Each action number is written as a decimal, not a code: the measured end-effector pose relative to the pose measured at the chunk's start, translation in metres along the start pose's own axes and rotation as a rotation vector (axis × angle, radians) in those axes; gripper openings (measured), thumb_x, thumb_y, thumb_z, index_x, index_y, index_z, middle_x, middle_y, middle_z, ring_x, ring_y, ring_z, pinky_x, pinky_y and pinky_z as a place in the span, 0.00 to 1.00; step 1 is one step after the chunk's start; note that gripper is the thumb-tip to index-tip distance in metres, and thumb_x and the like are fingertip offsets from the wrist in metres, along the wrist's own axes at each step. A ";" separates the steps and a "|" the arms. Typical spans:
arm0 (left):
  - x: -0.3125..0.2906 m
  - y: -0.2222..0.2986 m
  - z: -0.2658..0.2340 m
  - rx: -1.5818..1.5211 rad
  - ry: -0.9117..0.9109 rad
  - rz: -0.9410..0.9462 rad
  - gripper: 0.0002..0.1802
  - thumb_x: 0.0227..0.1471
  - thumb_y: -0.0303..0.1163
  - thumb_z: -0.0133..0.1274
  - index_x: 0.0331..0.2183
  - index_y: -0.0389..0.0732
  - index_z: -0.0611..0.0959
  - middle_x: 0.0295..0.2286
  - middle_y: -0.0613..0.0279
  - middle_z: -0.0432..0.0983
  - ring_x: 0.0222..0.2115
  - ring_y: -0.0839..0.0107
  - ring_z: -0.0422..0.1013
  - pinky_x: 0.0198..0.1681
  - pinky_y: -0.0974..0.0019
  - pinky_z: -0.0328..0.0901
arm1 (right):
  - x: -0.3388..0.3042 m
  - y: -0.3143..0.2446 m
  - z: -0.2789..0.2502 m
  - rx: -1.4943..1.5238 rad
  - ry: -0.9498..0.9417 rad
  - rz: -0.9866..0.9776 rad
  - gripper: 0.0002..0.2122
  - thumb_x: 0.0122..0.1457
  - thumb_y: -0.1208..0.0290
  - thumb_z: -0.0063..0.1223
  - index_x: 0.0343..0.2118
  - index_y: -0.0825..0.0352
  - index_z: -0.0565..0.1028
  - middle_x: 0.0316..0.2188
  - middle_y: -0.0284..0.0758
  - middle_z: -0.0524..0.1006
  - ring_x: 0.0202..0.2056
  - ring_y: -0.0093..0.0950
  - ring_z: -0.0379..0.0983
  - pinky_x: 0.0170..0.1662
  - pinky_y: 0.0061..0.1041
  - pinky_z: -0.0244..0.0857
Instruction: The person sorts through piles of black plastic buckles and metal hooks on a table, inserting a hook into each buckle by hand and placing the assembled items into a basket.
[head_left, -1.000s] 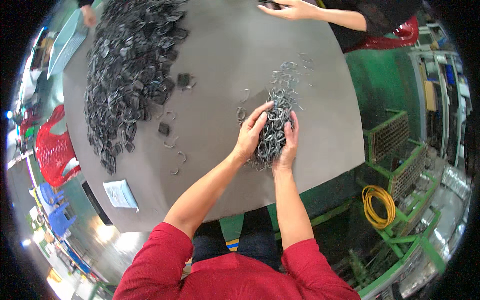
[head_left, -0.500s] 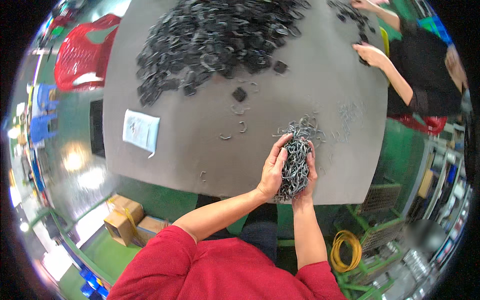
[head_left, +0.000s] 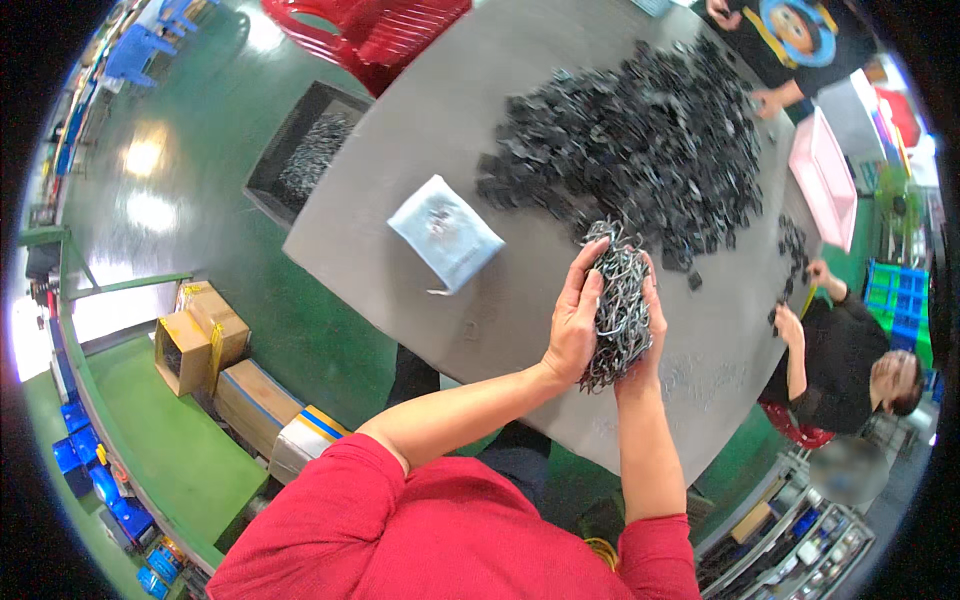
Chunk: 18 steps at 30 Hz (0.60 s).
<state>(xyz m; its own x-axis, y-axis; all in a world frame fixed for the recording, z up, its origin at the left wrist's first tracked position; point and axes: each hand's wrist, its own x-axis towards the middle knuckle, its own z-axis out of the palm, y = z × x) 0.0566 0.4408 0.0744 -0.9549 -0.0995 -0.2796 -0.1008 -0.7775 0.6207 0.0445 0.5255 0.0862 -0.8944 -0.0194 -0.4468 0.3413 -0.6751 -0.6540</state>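
A heap of small bent metal hooks is gathered between my two hands, above the grey table. My left hand presses against its left side with the fingers together. On the opposite side, my right hand supports the heap, its fingers partly hidden behind the metal. Just beyond the hooks spreads a large pile of flat black pieces. A pale blue pouch with a drawstring lies to the left of my hands.
A black crate of small metal pieces stands on the floor left of the table, near a red chair. Two other people work along the right side, by a pink tray. Cardboard boxes sit at lower left.
My view has turned toward the left. My hands, still cupped around the hooks, have moved left across the table, away from the loose hooks at the right, and now sit closer to the black pile.
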 end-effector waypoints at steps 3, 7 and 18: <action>0.044 0.074 -0.016 -0.037 0.031 0.041 0.19 0.60 0.31 0.35 0.53 0.40 0.66 0.53 0.62 0.59 0.56 0.72 0.51 0.59 0.71 0.44 | 0.035 0.018 0.081 -0.021 -0.047 0.025 0.16 0.63 0.67 0.35 0.53 0.65 0.62 0.49 0.36 0.67 0.50 0.28 0.65 0.54 0.29 0.60; 0.107 0.175 -0.053 -0.020 0.097 0.127 0.19 0.61 0.30 0.34 0.53 0.41 0.66 0.49 0.64 0.64 0.49 0.76 0.59 0.55 0.72 0.52 | 0.092 0.063 0.185 -0.033 -0.109 0.099 0.17 0.63 0.66 0.36 0.53 0.64 0.61 0.49 0.36 0.68 0.49 0.28 0.66 0.54 0.29 0.60; 0.237 0.357 -0.241 -0.009 0.363 0.259 0.17 0.60 0.30 0.36 0.50 0.42 0.69 0.43 0.64 0.69 0.42 0.77 0.66 0.48 0.72 0.61 | 0.234 0.277 0.365 0.118 -0.275 0.392 0.17 0.60 0.64 0.41 0.51 0.62 0.66 0.46 0.34 0.72 0.46 0.28 0.69 0.52 0.29 0.61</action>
<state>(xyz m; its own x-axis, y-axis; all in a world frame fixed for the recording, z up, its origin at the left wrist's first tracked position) -0.1385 -0.0097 0.0528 -0.7885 -0.5016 -0.3558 0.1329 -0.7038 0.6978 -0.1758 0.0648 0.0229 -0.7535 -0.4718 -0.4578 0.6469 -0.6564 -0.3882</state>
